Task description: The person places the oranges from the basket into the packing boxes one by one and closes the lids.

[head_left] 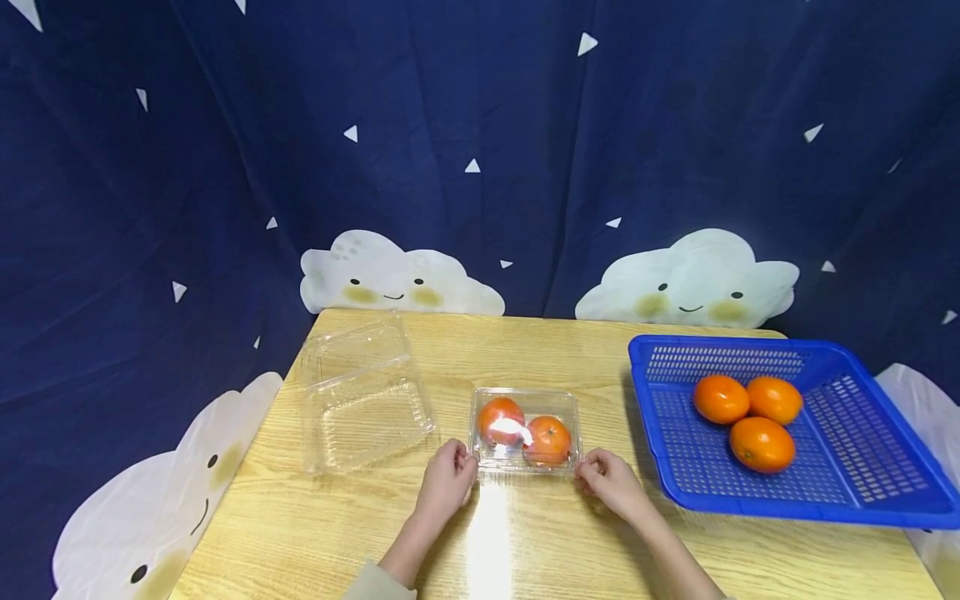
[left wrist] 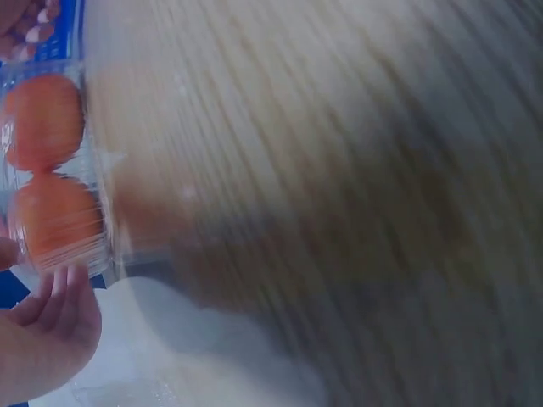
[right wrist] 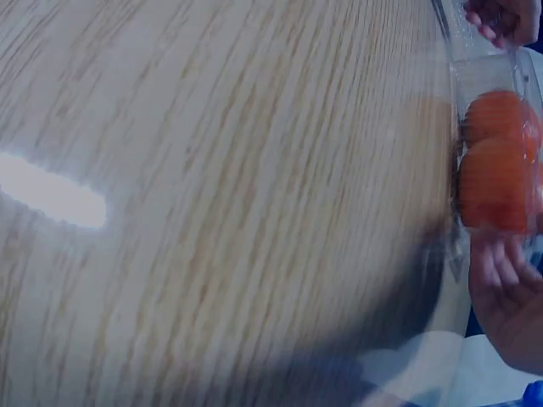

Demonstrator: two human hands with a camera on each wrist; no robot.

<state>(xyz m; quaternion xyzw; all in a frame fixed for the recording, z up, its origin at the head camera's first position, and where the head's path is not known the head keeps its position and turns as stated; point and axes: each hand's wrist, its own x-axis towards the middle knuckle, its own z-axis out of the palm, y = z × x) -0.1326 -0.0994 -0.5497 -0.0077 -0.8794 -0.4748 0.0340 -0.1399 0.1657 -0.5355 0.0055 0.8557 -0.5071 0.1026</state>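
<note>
A clear plastic clamshell box (head_left: 527, 400) lies closed near the middle of the table, with two round orange fruits inside, one left (head_left: 501, 420) and one right (head_left: 547, 440). The kind of fruit is not certain. At the box's near left corner, my left hand (head_left: 447, 479) pinches the edge between thumb and curled fingers. My right hand (head_left: 611, 482) grips the near right corner in the same way. The left wrist view shows the left fingers (left wrist: 72, 301) against the end of the box; in the right wrist view, the right fingers (right wrist: 501, 267) touch the opposite end.
Left of the box, another clear clamshell (head_left: 367, 408) stands with its lid raised. A blue plastic basket (head_left: 832, 492) on the right holds three orange fruits (head_left: 761, 444). The wooden table (head_left: 337, 533) ends at a dark blue curtain (head_left: 525, 100) printed with clouds.
</note>
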